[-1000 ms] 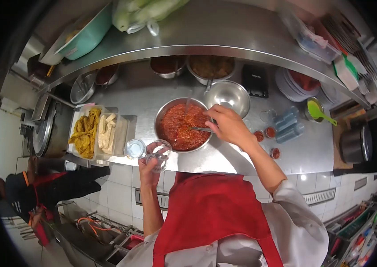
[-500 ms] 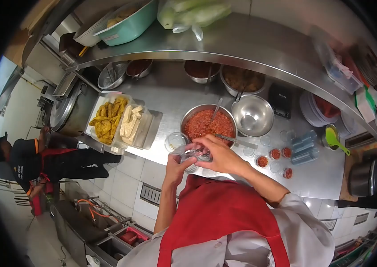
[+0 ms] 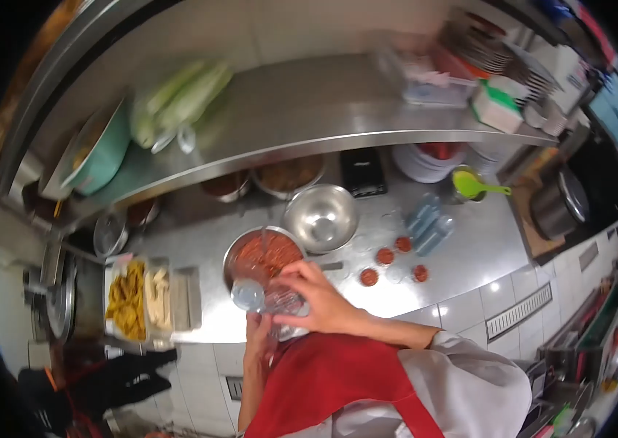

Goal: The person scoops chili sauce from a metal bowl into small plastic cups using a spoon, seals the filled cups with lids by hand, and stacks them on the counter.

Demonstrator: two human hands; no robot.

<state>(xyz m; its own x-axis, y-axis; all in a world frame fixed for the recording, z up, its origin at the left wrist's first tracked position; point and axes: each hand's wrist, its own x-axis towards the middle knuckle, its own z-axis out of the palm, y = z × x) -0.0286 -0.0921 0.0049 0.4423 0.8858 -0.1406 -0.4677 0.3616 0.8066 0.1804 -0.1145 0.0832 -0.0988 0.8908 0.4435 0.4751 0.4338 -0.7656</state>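
Note:
Both my hands meet at the near edge of a steel bowl of red chopped sauce. My left hand is wrapped round clear plastic cups, with a round clear lid or cup at its upper side. My right hand touches the same cups from the right, fingers bent round them. Blur hides how many cups there are. A spoon handle stands in the sauce. To the right, an empty steel bowl sits beside the sauce bowl. Small cups filled with red sauce stand further right.
Left on the counter are containers of yellow food and pale strips. Stacked clear cups, a black scale and a green ladle lie right. A steel shelf overhangs the back. A person is at lower left.
My right hand has left the utensil at the sauce bowl and joined my left hand at the clear cups. The camera view has shifted and tilted.

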